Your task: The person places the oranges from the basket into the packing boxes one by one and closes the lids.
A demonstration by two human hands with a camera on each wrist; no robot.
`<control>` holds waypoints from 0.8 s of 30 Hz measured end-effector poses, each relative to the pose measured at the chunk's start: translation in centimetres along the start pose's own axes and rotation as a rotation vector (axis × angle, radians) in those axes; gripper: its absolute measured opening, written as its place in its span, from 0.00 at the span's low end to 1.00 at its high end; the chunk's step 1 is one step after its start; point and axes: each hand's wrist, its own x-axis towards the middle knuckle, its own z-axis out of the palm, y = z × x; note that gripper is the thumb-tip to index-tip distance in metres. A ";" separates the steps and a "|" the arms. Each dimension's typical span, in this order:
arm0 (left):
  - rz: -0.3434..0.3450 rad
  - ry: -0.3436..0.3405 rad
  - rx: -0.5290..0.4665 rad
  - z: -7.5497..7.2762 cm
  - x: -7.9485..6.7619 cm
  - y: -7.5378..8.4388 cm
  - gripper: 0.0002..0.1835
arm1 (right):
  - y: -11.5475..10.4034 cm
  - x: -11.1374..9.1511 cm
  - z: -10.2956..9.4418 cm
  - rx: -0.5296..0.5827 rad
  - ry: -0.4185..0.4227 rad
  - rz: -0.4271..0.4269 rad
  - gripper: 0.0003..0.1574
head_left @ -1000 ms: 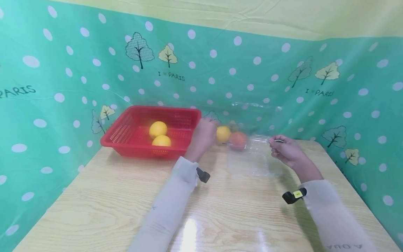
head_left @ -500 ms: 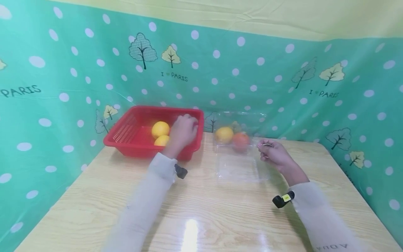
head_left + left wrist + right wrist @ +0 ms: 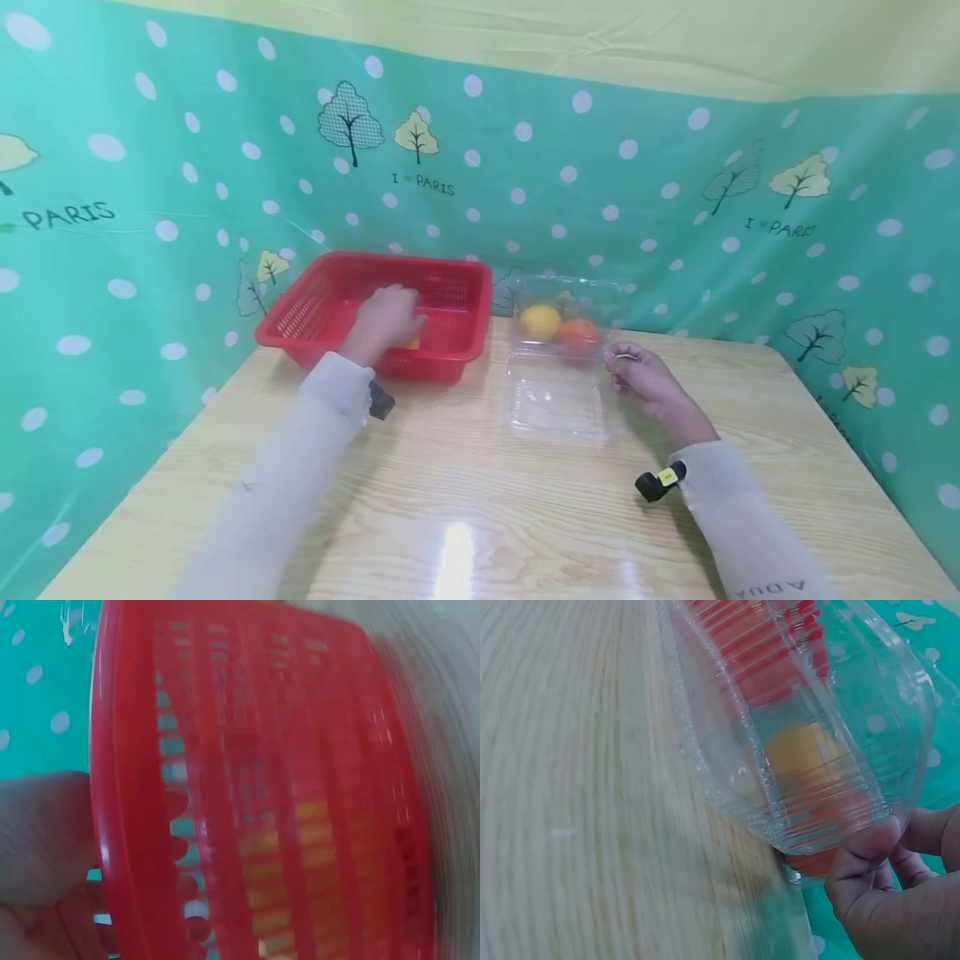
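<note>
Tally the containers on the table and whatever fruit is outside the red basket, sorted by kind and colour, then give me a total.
Red basket: 1
Clear plastic container: 1
Yellow fruit: 1
Orange-red fruit: 1
Total: 4

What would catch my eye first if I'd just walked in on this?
Probably the bright red basket on the left side of the wooden table, with the left hand over it. To its right, the right hand pinches a clear plastic box, with a yellow fruit and an orange-red fruit toward its far side. Behind everything hangs a green, white-spotted cloth.
</note>
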 end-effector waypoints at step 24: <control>-0.117 -0.307 -0.234 -0.3 0.4 -3.2 0.40 | 0.3 0.1 0.5 0.039 0.049 0.045 0.08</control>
